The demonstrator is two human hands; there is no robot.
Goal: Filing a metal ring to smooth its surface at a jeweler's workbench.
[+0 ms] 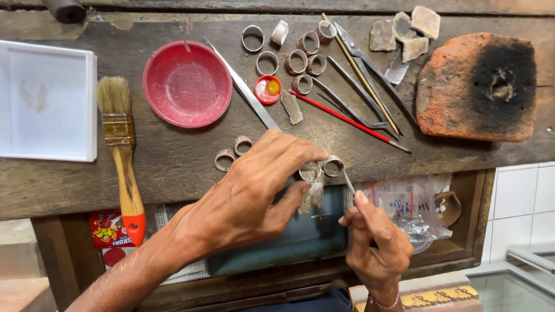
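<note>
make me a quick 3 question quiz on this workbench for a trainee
1. True or false: the paintbrush lies between the white tray and the red bowl.
2. Which hand touches the metal ring at the bench edge? A: left hand. B: right hand.
3. Fill in: the right hand holds a thin ____ pointed up at that ring.

Key
1. True.
2. A; its fingertip rests on the ring.
3. Rod; what kind of tool it is cannot be told.
</note>
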